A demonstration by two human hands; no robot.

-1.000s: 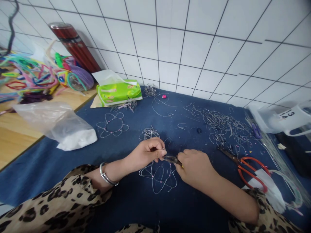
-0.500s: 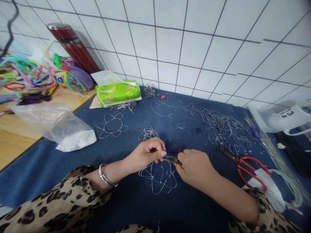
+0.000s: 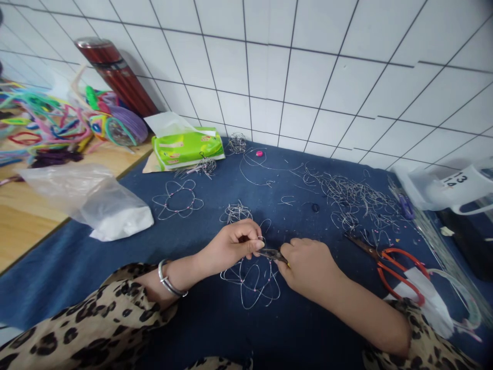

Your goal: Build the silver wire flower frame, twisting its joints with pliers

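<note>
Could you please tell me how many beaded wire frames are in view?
2: one frame lies on the blue cloth near the tissue pack; another frame is by the left hand and pliers. Wire tangles may hide others.

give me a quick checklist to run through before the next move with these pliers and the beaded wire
1. Right hand around the pliers: ok, its fingers are wrapped over the handles.
2. Left hand pinching the beaded wire: ok, thumb and fingers are together beside the plier tips.
3. Plier jaws biting the wire: cannot tell, too small to see.
4. Red-handled scissors away from both hands: ok, they lie off to the right.
5. Area behind the left hand free of loose wire: not ok, a wire tangle lies just past it.
</note>
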